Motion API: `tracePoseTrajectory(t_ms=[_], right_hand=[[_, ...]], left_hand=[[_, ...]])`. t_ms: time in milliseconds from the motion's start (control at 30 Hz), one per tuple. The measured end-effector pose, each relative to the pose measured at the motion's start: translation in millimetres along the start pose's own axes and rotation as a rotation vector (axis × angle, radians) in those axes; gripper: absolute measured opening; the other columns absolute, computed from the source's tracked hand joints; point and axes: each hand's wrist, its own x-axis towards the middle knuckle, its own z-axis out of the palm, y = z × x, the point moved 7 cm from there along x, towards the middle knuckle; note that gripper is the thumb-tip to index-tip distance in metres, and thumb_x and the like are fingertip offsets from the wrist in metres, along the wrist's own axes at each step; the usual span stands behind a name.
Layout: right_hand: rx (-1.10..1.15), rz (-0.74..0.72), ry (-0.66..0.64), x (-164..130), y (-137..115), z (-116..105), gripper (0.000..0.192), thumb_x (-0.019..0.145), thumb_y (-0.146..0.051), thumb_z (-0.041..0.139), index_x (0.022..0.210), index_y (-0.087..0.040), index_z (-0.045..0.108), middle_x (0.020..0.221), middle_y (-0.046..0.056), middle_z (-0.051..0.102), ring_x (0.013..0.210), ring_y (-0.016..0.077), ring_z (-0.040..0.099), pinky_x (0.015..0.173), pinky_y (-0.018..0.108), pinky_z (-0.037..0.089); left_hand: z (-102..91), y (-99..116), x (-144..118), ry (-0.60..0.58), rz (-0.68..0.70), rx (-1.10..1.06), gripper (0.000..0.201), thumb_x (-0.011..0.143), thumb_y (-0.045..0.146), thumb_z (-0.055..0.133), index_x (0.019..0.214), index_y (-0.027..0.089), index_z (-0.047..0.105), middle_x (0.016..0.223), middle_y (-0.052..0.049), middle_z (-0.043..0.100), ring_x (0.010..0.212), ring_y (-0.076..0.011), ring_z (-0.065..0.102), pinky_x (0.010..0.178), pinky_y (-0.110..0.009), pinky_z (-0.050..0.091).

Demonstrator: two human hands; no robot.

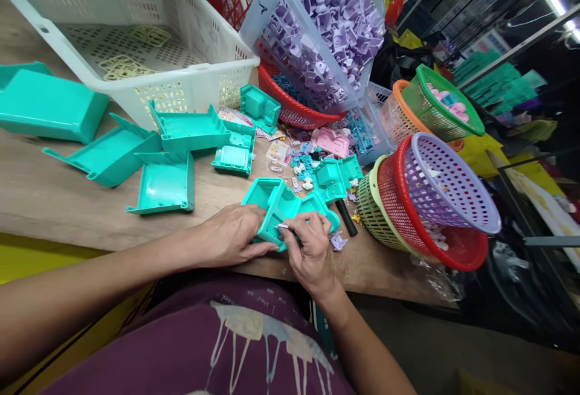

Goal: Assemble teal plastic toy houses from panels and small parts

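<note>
A teal plastic housing (281, 205) lies near the front edge of the wooden table (54, 202). My left hand (233, 235) grips its left side and holds it down. My right hand (308, 247) rests against the housing's front and pinches a small pale lilac piece (282, 226) at its edge. Another lilac piece (338, 241) lies on the table just right of my right hand. A black tool handle (347, 218) lies beyond it.
Several teal shells (165, 183) lie to the left. A white crate (149, 51) stands behind them, beside a tilted bin of lilac parts (326, 26) over a red basket (290, 108). Stacked round baskets (426, 202) sit at the right edge. Small stickers and buttons (301, 162) are scattered mid-table.
</note>
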Motion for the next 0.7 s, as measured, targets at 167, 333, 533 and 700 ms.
tracePoseTrajectory(t_ms=[167, 333, 533, 700], right_hand=[[-0.046, -0.029, 0.002, 0, -2, 1, 0.012, 0.098, -0.025, 0.057, 0.09, -0.022, 0.065, 0.081, -0.001, 0.071, 0.087, 0.0166, 0.061, 0.1, 0.042, 0.029], [-0.152, -0.089, -0.029, -1, -11, 1, 0.011, 0.097, -0.022, 0.057, 0.087, -0.021, 0.061, 0.074, -0.003, 0.068, 0.088, 0.0171, 0.06, 0.102, 0.044, 0.024], [-0.257, -0.134, -0.127, -1, -18, 6, 0.012, 0.097, -0.016, 0.052, 0.089, -0.021, 0.059, 0.072, -0.001, 0.065, 0.093, 0.0181, 0.059, 0.106, 0.045, 0.02], [-0.235, -0.09, -0.133, -2, -14, 11, 0.013, 0.098, -0.02, 0.05, 0.091, -0.021, 0.061, 0.073, -0.001, 0.066, 0.093, 0.018, 0.058, 0.106, 0.045, 0.02]], left_hand=[[-0.4, 1, -1, 0.019, 0.023, 0.002, 0.042, 0.095, 0.052, 0.051, 0.085, 0.013, 0.06, 0.08, -0.007, 0.063, 0.067, -0.0193, 0.059, 0.064, -0.031, 0.045], [-0.7, 2, -7, 0.092, 0.045, -0.026, 0.039, 0.098, 0.05, 0.046, 0.085, 0.015, 0.06, 0.086, -0.009, 0.063, 0.075, -0.0204, 0.06, 0.07, -0.032, 0.048], [0.5, 7, 2, -0.022, 0.07, -0.034, 0.029, 0.095, 0.04, 0.056, 0.08, 0.015, 0.061, 0.076, -0.007, 0.061, 0.069, -0.0206, 0.059, 0.064, -0.032, 0.047], [1.0, 3, 5, -0.058, 0.05, -0.069, 0.028, 0.093, 0.041, 0.058, 0.084, 0.014, 0.064, 0.081, -0.009, 0.065, 0.075, -0.023, 0.061, 0.069, -0.035, 0.05]])
